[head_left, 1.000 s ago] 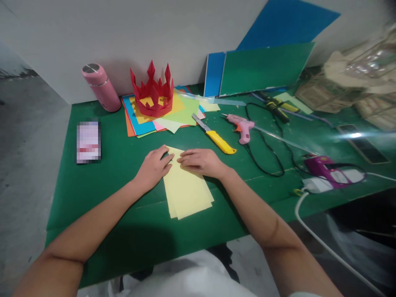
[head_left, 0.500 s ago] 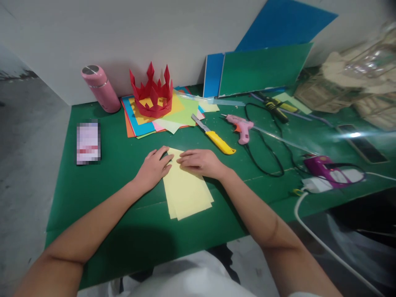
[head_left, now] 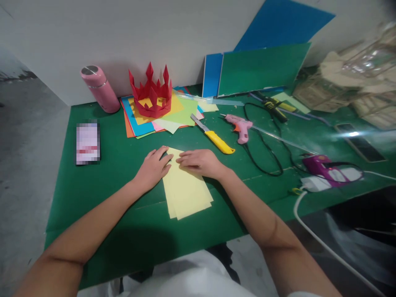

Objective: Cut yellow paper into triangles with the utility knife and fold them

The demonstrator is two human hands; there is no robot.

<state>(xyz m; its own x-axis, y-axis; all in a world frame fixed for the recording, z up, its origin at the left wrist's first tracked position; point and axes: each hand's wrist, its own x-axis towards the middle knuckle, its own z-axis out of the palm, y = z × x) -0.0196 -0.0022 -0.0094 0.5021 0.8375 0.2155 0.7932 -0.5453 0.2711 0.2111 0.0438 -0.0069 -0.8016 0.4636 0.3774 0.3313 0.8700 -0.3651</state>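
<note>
Hardly anything has shifted since a second ago: our left hand (head_left: 153,167) and right hand (head_left: 201,161) stay flat on the far end of the folded yellow paper (head_left: 185,192), fingertips almost meeting. On both hands the fingers lie close together, pressing down and pinching nothing. The paper lies on the green mat (head_left: 108,198). Just beyond the paper, to the right, lies the yellow utility knife (head_left: 215,140). Farther beyond the paper stands the red paper crown (head_left: 150,93).

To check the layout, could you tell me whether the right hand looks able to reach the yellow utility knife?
Probably yes: the right hand rests on the yellow paper, and the yellow utility knife lies beyond it on the green mat, nothing between them.
</note>
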